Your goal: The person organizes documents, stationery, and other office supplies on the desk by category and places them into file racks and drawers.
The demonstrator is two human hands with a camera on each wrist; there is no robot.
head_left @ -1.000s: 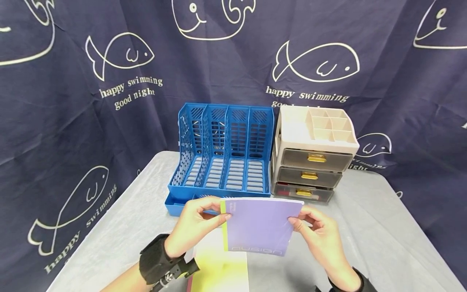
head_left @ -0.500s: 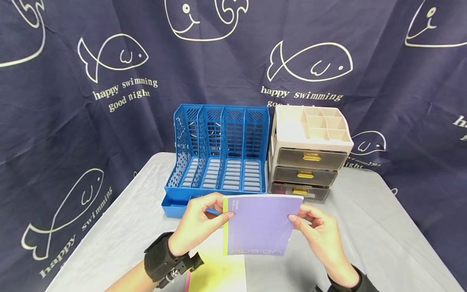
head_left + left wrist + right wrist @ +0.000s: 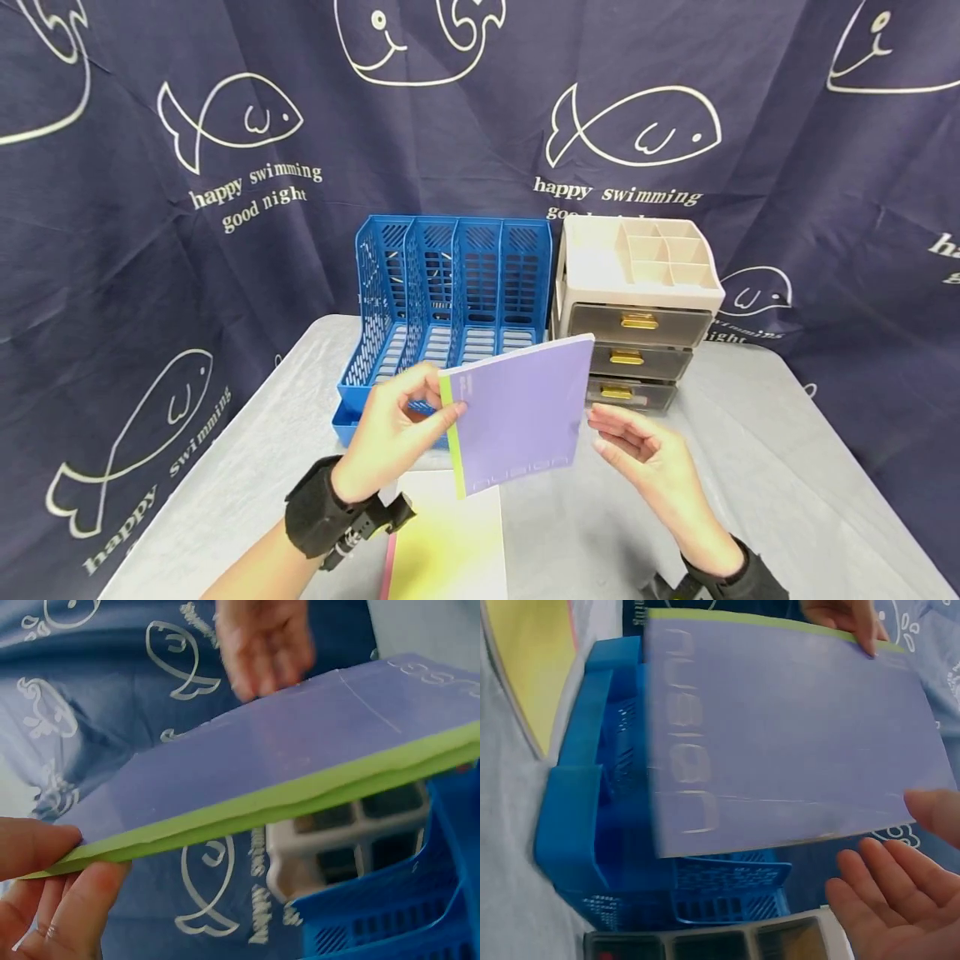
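Observation:
My left hand [image 3: 390,437] pinches the green spine edge of a purple notebook [image 3: 517,412] and holds it up, tilted, in front of the blue file rack [image 3: 450,308]. The left wrist view shows the notebook [image 3: 285,772] edge-on, thumb above and fingers below. My right hand [image 3: 637,446] hovers just right of the notebook with relaxed fingers, not touching it. From the right wrist the purple cover [image 3: 787,742] fills the view, with my open right palm [image 3: 889,892] below its edge.
A beige drawer unit [image 3: 637,308] with gold handles stands right of the rack. A yellow-green notebook [image 3: 446,546] lies on the grey table [image 3: 750,467] near the front edge. A dark fish-print curtain [image 3: 225,167] hangs behind.
The right hand has let go of the purple notebook and opened. The left hand alone has lifted the notebook up and toward the rack, tilting it.

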